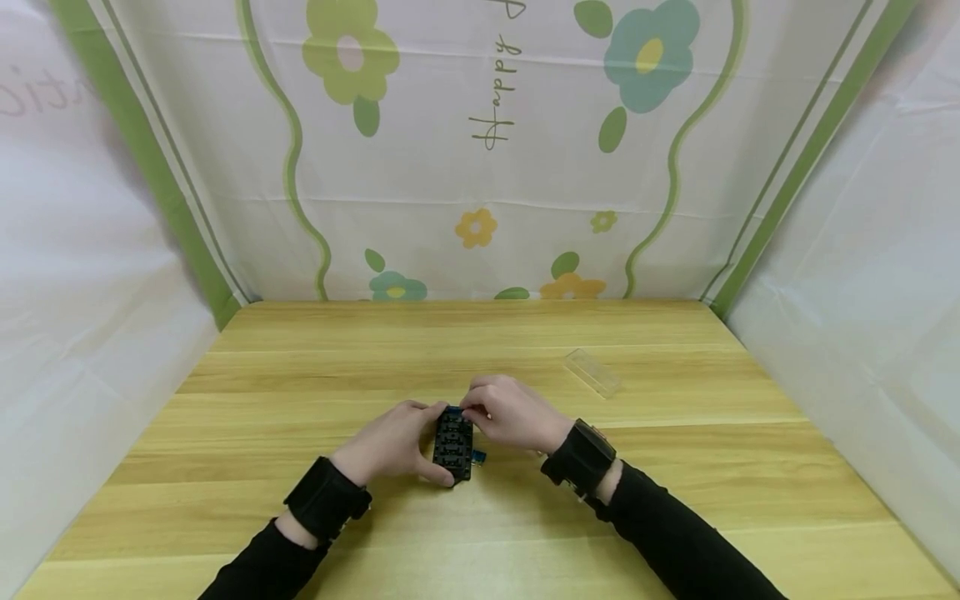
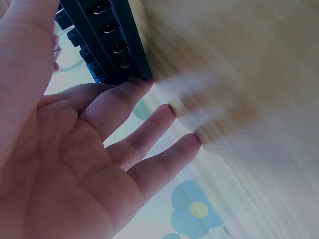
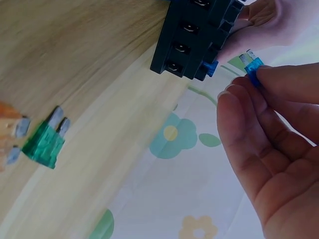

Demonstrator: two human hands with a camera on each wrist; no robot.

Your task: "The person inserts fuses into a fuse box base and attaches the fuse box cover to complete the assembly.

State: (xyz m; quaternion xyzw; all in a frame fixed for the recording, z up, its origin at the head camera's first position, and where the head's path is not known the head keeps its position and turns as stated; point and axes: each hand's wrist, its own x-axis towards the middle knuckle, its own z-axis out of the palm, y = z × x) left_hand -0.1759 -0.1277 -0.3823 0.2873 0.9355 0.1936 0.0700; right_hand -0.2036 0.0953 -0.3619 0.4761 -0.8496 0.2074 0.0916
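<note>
A black fuse block (image 1: 453,447) with a row of slots stands on the table, its end toward the back wall. My left hand (image 1: 393,442) holds it between thumb and fingers along its left side. In the left wrist view, the other fingers of that hand (image 2: 124,149) reach toward the tabletop. My right hand (image 1: 513,412) is at the block's far right corner. The right wrist view shows thumb and fingers pinching a blue blade fuse (image 3: 252,69), its prongs apart from the block. Another blue piece (image 3: 210,68) sits at the block's end.
A green blade fuse (image 3: 45,144) and an orange one (image 3: 11,127) lie on the wooden table. A blue piece (image 1: 478,457) is close to the block's right side. A clear plastic cover (image 1: 592,372) lies farther back right. Flower-printed cloth (image 1: 480,175) hangs behind the table.
</note>
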